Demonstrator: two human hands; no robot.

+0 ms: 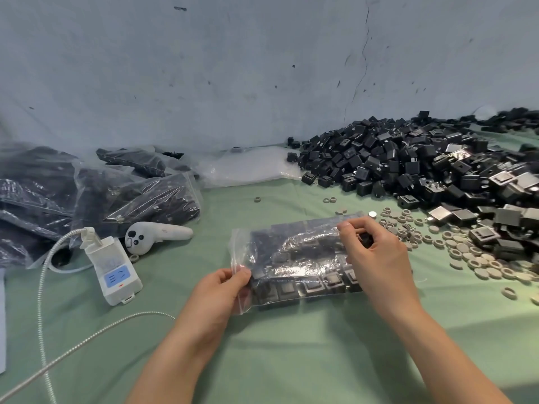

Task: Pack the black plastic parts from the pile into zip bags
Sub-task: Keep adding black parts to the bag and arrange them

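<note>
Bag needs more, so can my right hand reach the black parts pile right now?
Probably yes: the black parts pile lies close right of the right hand, only grey rings between, once it releases the zip bag.

Left hand point(223, 291), right hand point(377, 258): fingers point(348, 228) curled, pinching.

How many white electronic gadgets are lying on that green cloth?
2. A white handheld controller lies beside the filled bags at the left; a white box with a blue screen lies nearer the person. Others may hide under the bags.
</note>
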